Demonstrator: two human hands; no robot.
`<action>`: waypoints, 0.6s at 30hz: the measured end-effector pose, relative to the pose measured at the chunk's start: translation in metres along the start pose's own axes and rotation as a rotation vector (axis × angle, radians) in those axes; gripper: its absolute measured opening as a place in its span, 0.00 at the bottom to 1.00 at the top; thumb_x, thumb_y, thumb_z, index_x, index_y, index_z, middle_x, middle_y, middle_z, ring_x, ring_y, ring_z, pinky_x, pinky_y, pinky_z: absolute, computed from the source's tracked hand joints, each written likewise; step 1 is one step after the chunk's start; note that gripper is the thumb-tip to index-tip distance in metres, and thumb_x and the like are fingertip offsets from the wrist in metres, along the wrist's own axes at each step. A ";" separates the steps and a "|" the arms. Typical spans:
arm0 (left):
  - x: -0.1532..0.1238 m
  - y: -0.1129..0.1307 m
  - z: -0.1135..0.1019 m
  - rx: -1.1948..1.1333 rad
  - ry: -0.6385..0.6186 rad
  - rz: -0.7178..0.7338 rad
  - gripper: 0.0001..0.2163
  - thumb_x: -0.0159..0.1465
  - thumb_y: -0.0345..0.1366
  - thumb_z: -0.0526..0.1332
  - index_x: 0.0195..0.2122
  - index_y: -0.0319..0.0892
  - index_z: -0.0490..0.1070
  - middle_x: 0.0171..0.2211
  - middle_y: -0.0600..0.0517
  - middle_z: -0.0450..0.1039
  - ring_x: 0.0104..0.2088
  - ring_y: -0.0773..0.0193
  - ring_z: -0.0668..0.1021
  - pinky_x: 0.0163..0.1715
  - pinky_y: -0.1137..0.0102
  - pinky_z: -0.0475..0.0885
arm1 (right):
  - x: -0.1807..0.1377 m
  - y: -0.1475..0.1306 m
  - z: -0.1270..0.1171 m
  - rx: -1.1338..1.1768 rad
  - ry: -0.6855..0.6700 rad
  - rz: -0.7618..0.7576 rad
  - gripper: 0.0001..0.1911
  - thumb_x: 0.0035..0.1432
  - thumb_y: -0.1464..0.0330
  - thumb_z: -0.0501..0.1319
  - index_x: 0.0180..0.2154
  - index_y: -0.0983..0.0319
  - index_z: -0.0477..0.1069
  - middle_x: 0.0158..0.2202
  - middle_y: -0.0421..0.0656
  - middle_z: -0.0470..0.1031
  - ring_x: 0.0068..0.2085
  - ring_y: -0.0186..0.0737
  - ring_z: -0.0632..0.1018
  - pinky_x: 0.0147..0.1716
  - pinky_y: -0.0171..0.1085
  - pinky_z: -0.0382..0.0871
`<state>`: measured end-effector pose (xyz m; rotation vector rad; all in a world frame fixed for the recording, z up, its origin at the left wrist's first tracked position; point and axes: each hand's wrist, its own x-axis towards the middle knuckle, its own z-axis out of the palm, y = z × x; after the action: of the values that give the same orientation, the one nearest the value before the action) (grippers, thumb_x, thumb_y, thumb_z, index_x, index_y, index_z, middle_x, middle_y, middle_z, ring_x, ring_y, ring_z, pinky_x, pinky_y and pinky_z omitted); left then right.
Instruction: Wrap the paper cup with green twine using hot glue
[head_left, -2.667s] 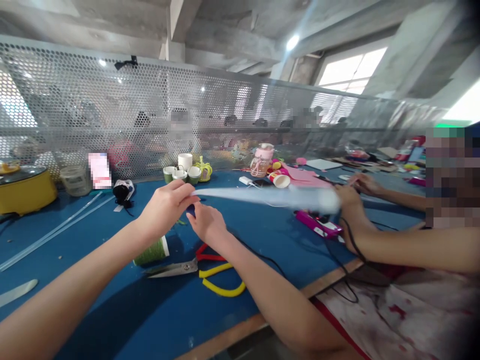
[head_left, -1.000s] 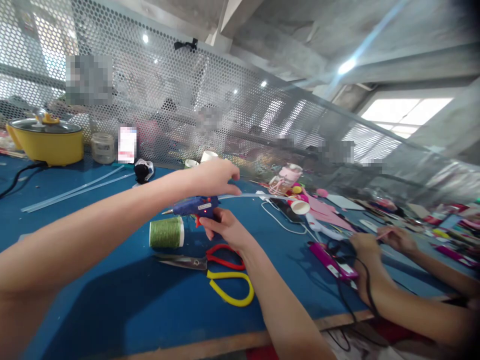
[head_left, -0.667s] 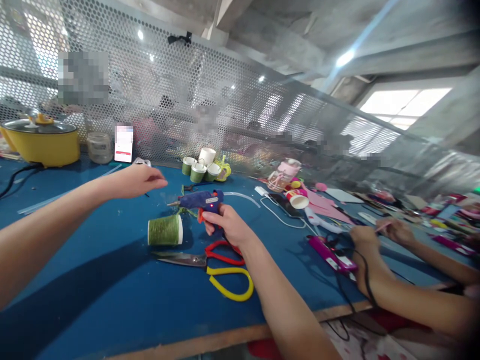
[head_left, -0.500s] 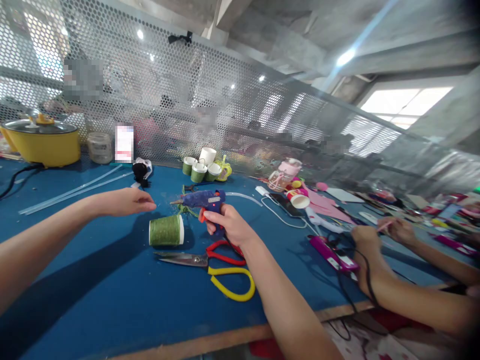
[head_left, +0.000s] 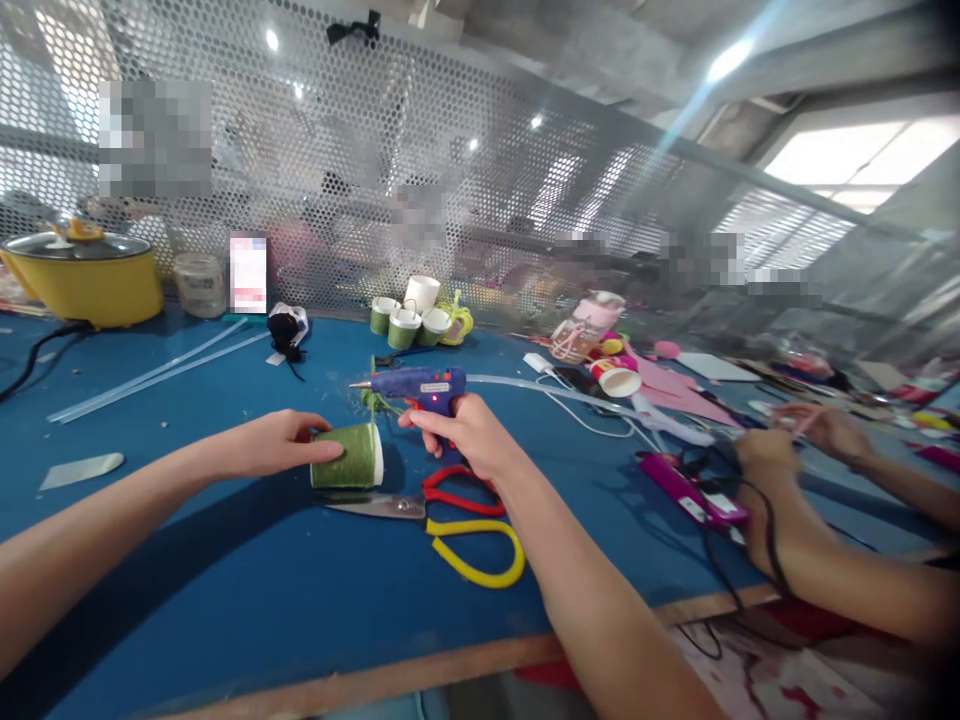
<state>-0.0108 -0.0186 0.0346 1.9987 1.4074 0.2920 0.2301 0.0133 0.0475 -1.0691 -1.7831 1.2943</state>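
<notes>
My left hand (head_left: 281, 440) is on a paper cup wrapped in green yarn (head_left: 352, 458). The thumb lies across its near side, and the other fingers go behind it, partly hidden. The cup rests on its side, with its white rim facing right. In my right hand (head_left: 472, 430) is a blue glue gun (head_left: 416, 385), a red light glowing on its body. Its metal nozzle points left above the cup, not touching it. Large scissors with red and yellow handles (head_left: 480, 570) lie just in front of the cup. Green yarn (head_left: 379, 400) is under the gun.
Several green-wrapped cups (head_left: 405, 328) stand near the mesh partition (head_left: 480, 220). At the left are a yellow pot (head_left: 90, 290), a glass jar (head_left: 200, 285), a lit phone (head_left: 248, 275) and clear glue sticks (head_left: 150, 385). A co-worker's hands (head_left: 769, 455) are right, beside a purple power strip (head_left: 686, 490).
My left hand has come down and right onto the cup and taken hold of it. The glue gun stays in my right hand, its nozzle still pointing left. The camera view has shifted slightly.
</notes>
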 end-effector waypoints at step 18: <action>-0.003 0.010 0.019 0.040 0.207 0.265 0.22 0.53 0.44 0.60 0.48 0.40 0.64 0.43 0.46 0.66 0.41 0.57 0.72 0.42 0.64 0.67 | 0.004 0.006 0.021 0.432 -0.029 0.062 0.11 0.43 0.67 0.66 0.32 0.63 0.72 0.36 0.43 0.77 0.39 0.39 0.77 0.44 0.40 0.66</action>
<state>0.0056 -0.0310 0.0272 2.2427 1.2758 0.6071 0.2114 0.0099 0.0363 -0.8675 -1.4063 1.6444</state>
